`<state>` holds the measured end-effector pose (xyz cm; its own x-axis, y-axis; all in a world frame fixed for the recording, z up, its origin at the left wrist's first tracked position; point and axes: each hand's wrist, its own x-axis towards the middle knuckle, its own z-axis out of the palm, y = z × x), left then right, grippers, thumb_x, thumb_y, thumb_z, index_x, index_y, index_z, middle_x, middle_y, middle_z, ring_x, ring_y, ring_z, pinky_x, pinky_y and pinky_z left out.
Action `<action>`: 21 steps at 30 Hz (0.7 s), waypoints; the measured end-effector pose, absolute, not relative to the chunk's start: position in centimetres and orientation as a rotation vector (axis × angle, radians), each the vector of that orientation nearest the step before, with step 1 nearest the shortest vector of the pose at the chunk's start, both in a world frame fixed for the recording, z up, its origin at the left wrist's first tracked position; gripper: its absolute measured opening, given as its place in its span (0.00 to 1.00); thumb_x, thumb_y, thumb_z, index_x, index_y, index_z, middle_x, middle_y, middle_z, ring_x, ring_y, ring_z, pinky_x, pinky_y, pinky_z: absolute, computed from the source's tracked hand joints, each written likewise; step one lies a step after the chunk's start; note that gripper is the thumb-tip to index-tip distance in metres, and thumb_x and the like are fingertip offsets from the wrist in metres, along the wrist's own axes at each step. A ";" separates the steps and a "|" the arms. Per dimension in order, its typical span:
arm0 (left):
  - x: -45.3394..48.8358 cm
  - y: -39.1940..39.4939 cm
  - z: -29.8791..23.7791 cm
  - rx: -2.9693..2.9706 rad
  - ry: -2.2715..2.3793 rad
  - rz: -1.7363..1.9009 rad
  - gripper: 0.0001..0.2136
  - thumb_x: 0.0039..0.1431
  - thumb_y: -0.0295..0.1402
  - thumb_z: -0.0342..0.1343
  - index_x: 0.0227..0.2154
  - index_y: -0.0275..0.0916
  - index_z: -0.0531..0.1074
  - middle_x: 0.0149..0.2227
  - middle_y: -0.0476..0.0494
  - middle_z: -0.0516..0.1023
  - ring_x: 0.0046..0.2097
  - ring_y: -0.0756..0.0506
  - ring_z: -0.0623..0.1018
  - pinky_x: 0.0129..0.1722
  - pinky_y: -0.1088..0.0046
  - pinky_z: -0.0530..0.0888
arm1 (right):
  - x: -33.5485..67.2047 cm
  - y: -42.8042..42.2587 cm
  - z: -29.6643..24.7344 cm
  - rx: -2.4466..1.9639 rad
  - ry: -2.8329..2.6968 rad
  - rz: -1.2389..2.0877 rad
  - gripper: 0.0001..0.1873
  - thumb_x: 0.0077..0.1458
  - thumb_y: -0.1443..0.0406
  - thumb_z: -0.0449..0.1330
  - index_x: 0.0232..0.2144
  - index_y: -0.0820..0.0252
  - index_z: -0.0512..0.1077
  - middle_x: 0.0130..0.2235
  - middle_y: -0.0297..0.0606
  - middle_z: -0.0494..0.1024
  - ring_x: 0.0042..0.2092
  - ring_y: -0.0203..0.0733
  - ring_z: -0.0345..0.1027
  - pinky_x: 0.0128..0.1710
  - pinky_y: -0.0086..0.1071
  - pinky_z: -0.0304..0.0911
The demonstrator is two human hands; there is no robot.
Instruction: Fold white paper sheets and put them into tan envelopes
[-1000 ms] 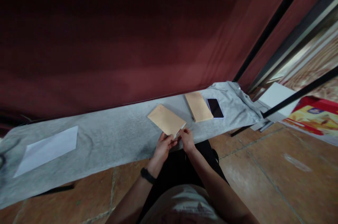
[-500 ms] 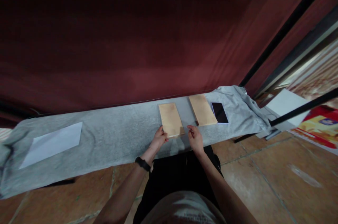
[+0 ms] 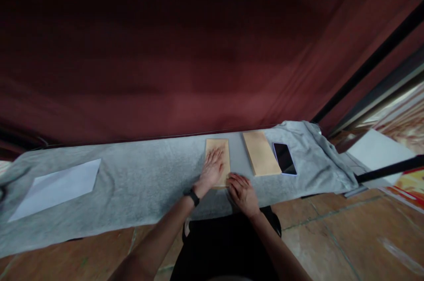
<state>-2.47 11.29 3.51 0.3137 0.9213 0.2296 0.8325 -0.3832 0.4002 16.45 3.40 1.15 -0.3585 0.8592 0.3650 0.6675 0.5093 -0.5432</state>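
A flat tan rectangle point(image 3: 222, 146), paper-like, lies on the grey cloth in front of me. My left hand point(image 3: 212, 168) rests palm down on its face, fingers stretched out and spread. At its lower right corner, my right hand point(image 3: 243, 192) lies low on the cloth, fingers extended and fingertips by the edge; I cannot tell whether they press on it. Just to the right is a thicker tan block or stack point(image 3: 261, 153) of similar outline, touched by neither hand. A dark-screened phone point(image 3: 285, 158) lies against that stack's right side.
The grey cloth point(image 3: 139, 179) covers a long narrow table against a dark red wall point(image 3: 165, 108). A white paper sheet point(image 3: 59, 188) lies at the left. Black poles point(image 3: 387, 169) and a white panel point(image 3: 380, 153) stand at the right. Below is a tiled floor point(image 3: 318, 237).
My left hand has gone from gripping the tan rectangle's lower left edge to lying flat on top. The rectangle is now straighter. My right hand has come down at its corner.
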 end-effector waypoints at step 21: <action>-3.1 12.1 1.0 2.650 1.297 0.388 0.28 0.70 0.41 0.44 0.68 0.35 0.54 0.70 0.37 0.56 0.71 0.43 0.54 0.70 0.59 0.49 | 16.3 3.7 1.5 -1.270 -2.089 0.435 0.15 0.67 0.66 0.50 0.50 0.53 0.73 0.54 0.40 0.78 0.57 0.45 0.69 0.59 0.46 0.62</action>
